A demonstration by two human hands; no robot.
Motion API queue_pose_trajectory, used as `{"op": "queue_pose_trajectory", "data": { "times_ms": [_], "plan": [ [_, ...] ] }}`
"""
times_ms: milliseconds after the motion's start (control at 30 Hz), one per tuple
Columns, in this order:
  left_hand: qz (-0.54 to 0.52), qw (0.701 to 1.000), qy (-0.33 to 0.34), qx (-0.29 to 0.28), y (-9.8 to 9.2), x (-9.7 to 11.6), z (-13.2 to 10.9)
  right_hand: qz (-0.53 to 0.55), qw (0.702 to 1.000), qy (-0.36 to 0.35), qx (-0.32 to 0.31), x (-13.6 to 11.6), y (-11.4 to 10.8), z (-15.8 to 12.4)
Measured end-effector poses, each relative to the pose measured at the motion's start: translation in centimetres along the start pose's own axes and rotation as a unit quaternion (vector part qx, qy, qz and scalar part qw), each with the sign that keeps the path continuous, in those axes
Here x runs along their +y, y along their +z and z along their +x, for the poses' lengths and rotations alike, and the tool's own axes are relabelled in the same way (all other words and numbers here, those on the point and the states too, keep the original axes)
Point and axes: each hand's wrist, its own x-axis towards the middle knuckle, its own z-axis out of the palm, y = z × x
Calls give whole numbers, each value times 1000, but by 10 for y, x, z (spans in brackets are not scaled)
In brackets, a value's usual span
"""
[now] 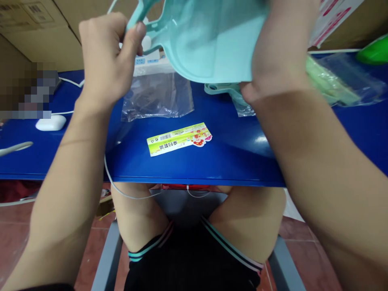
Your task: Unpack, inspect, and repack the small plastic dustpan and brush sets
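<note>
A mint-green plastic tray-like piece (206, 40) with a curved rim and a slotted handle is lifted above the table in both hands. My left hand (104, 60) grips its handle, with the thumb on the front. My right hand (275, 60) holds the opposite side, its fingers hidden behind the piece. Below them lie a clear plastic bag (157, 99) and a printed green-and-yellow card label (178, 139) with a barcode. A similar mint-green piece (222, 91) lies partly under my right hand.
The blue table (194, 165) has a front edge crossing over my knees. A white earbud case (51, 122) and white cable (117, 186) lie to the left. A bagged green item (336, 79) lies at the right. Cardboard boxes (39, 36) stand behind.
</note>
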Motion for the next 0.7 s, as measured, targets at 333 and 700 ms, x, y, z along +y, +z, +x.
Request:
{"op": "queue_pose_trajectory", "data": {
  "times_ms": [333,700],
  "plan": [
    [-199,973,-79,84,6,3,11,73,989,26,129,-1,0,-5],
    [-227,934,-212,174,1,13,26,340,927,115,105,-15,-3,-22]
  ]
}}
